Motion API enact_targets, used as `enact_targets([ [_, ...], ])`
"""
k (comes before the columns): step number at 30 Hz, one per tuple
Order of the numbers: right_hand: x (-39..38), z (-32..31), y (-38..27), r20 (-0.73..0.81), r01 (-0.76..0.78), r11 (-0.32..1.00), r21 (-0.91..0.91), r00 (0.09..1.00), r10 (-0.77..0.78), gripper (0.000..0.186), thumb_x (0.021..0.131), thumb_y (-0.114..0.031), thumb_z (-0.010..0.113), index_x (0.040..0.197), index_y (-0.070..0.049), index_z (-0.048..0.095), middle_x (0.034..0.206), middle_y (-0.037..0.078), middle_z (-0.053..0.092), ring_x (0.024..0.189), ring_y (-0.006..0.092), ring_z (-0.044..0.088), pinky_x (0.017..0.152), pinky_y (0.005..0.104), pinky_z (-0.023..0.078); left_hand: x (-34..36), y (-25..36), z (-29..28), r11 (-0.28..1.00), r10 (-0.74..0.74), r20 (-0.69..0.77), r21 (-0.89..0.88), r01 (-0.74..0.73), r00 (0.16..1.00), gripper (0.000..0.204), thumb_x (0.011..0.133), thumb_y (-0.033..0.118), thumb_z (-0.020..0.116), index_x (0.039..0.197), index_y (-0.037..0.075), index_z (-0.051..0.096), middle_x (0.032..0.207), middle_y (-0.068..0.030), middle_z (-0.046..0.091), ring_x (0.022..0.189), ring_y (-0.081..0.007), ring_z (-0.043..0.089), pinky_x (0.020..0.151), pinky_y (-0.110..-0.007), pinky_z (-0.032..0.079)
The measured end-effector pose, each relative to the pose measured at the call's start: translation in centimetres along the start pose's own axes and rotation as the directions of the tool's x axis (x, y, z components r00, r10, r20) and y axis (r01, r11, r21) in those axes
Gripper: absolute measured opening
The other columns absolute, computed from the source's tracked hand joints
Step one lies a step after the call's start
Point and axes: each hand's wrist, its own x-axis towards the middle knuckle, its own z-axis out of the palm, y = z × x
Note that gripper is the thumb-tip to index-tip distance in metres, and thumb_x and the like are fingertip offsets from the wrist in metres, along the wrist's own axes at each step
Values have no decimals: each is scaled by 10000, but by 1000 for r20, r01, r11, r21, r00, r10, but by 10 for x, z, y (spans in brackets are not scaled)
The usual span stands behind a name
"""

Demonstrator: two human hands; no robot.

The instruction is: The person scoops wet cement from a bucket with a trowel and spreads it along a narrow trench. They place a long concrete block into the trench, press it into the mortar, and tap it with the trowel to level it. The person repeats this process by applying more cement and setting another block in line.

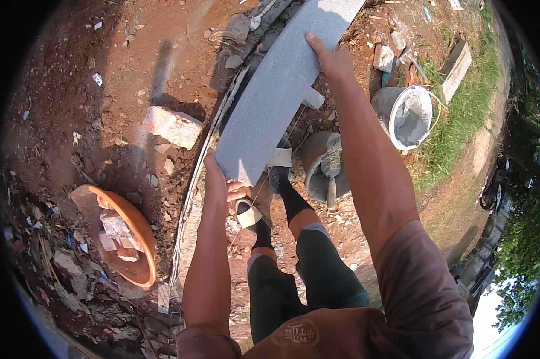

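A long grey concrete block point(273, 90) lies slanted between my hands, over a narrow wall line. My left hand point(217, 176) grips its near end, thumb along the side and fingers under the edge. Toward the far end, my right hand point(333, 60) holds the right edge with the thumb on the broad face; its other fingers are hidden. Just right of the block stands a dark bucket point(310, 157) with mortar in it. A trowel point(331, 190) rests there, its handle over the near rim. A taut string point(259, 190) runs below the block.
An orange basin point(145, 254) with broken pieces tilts at the left. Near it lies a whitish-red masonry chunk point(173, 127). A white bucket point(428, 113) with grey mix stands at the right, beside a plank-like slab point(456, 70) on grass. My sandalled feet point(252, 215) are close to the wall.
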Motion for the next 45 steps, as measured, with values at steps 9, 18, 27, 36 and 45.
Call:
enact_targets([
  [9, 18, -20, 21, 116, 52, 995, -88, 992, -41, 773, 681, -568, 744, 931, 146, 582, 850, 177, 617, 744, 247, 621, 593, 356, 508, -80, -145, -2, 555, 796, 73, 308, -773, 601, 432, 821, 163, 646, 1183, -27, 505, 1096, -164, 561, 958, -236, 575, 831, -325, 449],
  [18, 24, -6, 38, 94, 331, 928, 172, 932, -350, 486, 851, -344, 604, 1193, -4, 545, 1118, 230, 603, 1028, 362, 573, 888, 448, 443, 74, -153, 19, 520, 846, -223, 540, -662, 484, 1151, 593, 169, 846, 1446, 24, 86, 1454, -237, 205, 1343, -319, 256, 1097, -420, 229],
  [27, 7, 1, 45, 43, 151, 963, 225, 985, -164, 859, 764, -595, 604, 1150, 164, 490, 1102, 265, 584, 1004, 326, 601, 853, 409, 476, 154, -119, -3, 338, 934, -240, 350, -874, 265, 925, 525, 174, 891, 1275, 11, 375, 1165, -151, 515, 1033, -256, 528, 891, -373, 455],
  [36, -63, 5, 120, -208, 356, 891, 283, 929, -305, 892, 827, -584, 504, 1371, 82, 268, 1355, 284, 338, 1212, 375, 422, 1021, 431, 322, 140, -97, 18, 30, 989, -146, 370, -929, -26, 1251, 481, 242, 834, 1416, -7, 41, 1337, -237, 296, 1234, -363, 361, 1047, -450, 313],
  [45, -90, 14, 15, -112, 285, 936, -207, 944, -312, 1060, 648, -606, 687, 1381, 22, 249, 1433, 266, 181, 1202, 440, 439, 980, 458, 411, 143, -99, 10, -96, 989, -51, 506, -857, -141, 1256, 492, 284, 837, 1421, -10, 43, 1376, -253, 222, 1302, -383, 252, 1082, -455, 232],
])
